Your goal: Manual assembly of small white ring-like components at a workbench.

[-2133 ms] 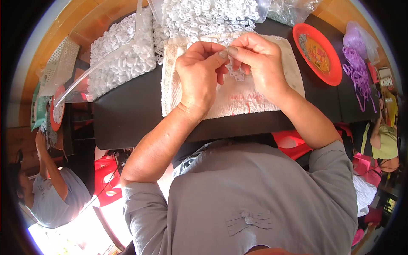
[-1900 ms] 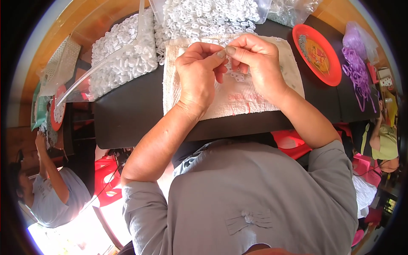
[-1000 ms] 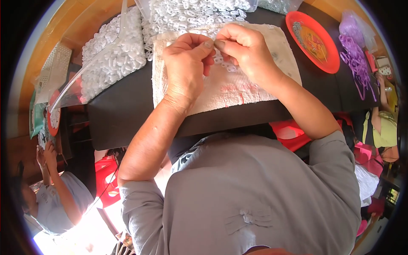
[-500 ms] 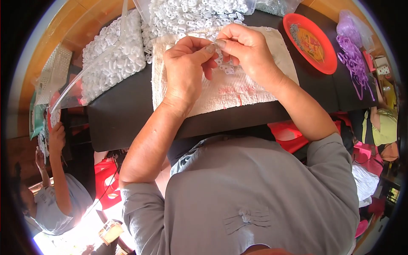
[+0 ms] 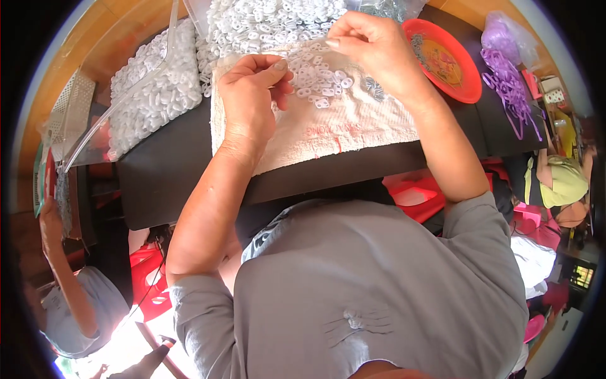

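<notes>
Both my hands are raised over a cream cloth [image 5: 353,129] on the dark table, now apart from each other. My left hand [image 5: 251,88] is closed, thumb pressed to the fingers; whatever it pinches is too small to make out. Farther up and right, my right hand [image 5: 382,54] is also in a pinch, thumb tip against the index finger, with its contents not visible. Between and below the hands lie loose white plastic pieces with two holes [image 5: 323,82]. Beside them, under my right wrist, is a small heap of thin grey metal bits [image 5: 375,88].
A clear bin heaped with white pieces [image 5: 271,22] stands beyond the cloth. At left is a full clear bag [image 5: 158,91]. A red oval plate [image 5: 464,85] holds grey bits; purple ribbon [image 5: 514,95] lies farther right. Another person [image 5: 95,303] works at far left.
My hands were together above the cloth and have separated, the right moving up and right, the left slightly left. The white pieces and grey bits between them now show.
</notes>
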{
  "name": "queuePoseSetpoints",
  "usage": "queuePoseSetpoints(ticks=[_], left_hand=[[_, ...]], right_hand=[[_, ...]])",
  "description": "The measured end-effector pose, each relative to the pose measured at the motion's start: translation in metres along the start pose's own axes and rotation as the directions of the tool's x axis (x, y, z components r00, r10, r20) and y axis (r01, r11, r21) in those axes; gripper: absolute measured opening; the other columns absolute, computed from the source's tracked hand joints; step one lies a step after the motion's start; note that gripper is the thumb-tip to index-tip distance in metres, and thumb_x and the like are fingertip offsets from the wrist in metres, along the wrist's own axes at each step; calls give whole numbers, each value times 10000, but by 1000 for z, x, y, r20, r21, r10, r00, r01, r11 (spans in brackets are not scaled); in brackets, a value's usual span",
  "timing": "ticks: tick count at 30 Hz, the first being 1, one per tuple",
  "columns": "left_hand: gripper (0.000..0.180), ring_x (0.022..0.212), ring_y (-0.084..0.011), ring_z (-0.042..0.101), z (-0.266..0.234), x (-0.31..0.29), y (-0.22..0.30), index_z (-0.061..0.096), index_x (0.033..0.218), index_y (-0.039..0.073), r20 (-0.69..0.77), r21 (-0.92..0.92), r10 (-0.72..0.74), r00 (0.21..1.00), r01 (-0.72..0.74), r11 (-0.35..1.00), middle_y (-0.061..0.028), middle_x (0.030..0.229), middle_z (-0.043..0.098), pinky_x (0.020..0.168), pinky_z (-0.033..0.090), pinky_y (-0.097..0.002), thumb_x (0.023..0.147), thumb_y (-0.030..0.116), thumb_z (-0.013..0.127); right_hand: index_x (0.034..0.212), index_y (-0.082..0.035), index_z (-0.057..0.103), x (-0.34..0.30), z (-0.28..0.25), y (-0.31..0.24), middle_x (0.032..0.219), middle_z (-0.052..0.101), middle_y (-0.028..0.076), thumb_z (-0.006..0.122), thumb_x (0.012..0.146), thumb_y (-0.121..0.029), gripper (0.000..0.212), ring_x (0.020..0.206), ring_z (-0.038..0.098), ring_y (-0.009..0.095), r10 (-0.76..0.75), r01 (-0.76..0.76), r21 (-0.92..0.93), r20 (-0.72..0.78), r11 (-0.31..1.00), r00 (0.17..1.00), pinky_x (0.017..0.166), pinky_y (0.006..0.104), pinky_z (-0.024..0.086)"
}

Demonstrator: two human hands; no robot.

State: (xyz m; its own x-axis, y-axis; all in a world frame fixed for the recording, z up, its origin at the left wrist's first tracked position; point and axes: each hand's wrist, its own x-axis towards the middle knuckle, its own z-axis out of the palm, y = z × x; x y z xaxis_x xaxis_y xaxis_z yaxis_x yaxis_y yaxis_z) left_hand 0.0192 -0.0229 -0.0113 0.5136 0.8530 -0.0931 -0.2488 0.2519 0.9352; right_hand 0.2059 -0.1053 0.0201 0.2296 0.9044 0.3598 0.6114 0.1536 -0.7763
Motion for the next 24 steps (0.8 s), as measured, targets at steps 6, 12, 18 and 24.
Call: queuePoseSetpoints(ticks=[6,12,18,24], left_hand=[[94,607,-147,574,3,-3,4,611,947,-38,34,20,-10,999,9,1000,-110,784,637,496,423,-255,879,26,619],[47,570,-131,566,4,-3,5,626,883,-28,41,7,-2,999,2,1000,-91,725,633,474,415,-249,850,5,633],[45,568,-126,565,4,-3,6,630,878,-25,42,18,-21,999,20,1000,-85,723,635,470,409,-247,846,7,634],[97,582,-138,575,3,-2,5,629,922,-38,90,4,-48,995,48,999,-104,749,642,486,423,-253,859,35,627]], right_hand=[[791,-18,601,-13,-12,6,713,616,51,648,826,-94,96,630,590,216,-88,196,-550,216,812,972,594,343,449],[787,-43,635,-29,-6,22,803,620,84,639,812,-131,91,793,623,302,-122,271,-623,271,734,955,691,428,478],[846,-21,632,-33,-1,31,846,597,98,644,818,-119,103,800,614,318,-217,372,-655,307,657,926,708,426,483],[841,-13,609,-18,-5,30,840,600,112,603,819,-54,48,795,619,340,-263,349,-687,232,638,937,675,443,489]])
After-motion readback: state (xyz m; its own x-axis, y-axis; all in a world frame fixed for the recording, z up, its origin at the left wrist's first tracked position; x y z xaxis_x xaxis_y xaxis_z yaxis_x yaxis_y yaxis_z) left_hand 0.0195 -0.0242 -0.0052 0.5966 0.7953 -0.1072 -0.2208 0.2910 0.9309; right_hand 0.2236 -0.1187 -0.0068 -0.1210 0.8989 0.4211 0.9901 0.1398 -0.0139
